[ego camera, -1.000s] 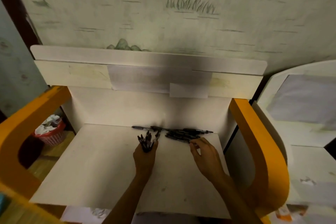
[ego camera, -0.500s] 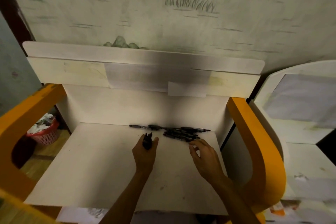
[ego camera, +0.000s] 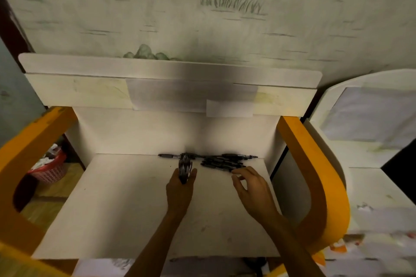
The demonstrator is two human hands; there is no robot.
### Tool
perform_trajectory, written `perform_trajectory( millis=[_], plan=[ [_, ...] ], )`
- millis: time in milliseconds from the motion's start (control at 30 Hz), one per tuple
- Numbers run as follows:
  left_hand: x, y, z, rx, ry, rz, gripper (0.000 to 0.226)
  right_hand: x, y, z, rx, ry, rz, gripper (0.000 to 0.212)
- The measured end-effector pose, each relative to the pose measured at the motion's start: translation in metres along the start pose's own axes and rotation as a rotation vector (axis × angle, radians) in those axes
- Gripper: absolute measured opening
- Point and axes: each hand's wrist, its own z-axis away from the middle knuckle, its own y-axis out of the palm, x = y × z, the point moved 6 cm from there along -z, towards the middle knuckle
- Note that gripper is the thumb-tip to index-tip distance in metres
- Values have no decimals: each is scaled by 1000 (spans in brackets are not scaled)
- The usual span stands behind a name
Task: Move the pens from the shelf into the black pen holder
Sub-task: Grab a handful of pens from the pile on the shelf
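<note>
Our left hand (ego camera: 180, 189) grips a bundle of pens (ego camera: 185, 167) upright on the shelf (ego camera: 117, 204); our right hand (ego camera: 252, 189), fingers loosely spread and holding nothing, hovers beside the loose pens (ego camera: 222, 162). The black pen holder isn't visible; overfilling our fist risks dropped pens

Pens (ego camera: 221, 162) on shelf were black, loose heap at far right. Bundle of pens (ego camera: 185, 167) in left hand (ego camera: 180, 189) also black. Shelf board (ego camera: 126, 204) was off-white with faint dark smudges. Side panels (ego camera: 315, 175) were orange, 1 left, 1 right. Far wall (ego camera: 202, 18) was pale cream, painted with grey-green grass tufts, short dashes, green rocks. Grey paper patches (ego camera: 191, 95) sat on yellowed back rail. Basket (ego camera: 50, 171) at left was red mesh holding white scraps.
</note>
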Motion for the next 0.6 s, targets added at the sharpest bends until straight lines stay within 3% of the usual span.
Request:
perform_trajectory(
  millis=[333,600],
  plan=[
    [-67,24,31,304,-44,200,18,29,-47,22,-129,-46,7,24],
    [-132,49,76,415,128,206,16,29,-112,57,-225,-46,6,22]
  ],
)
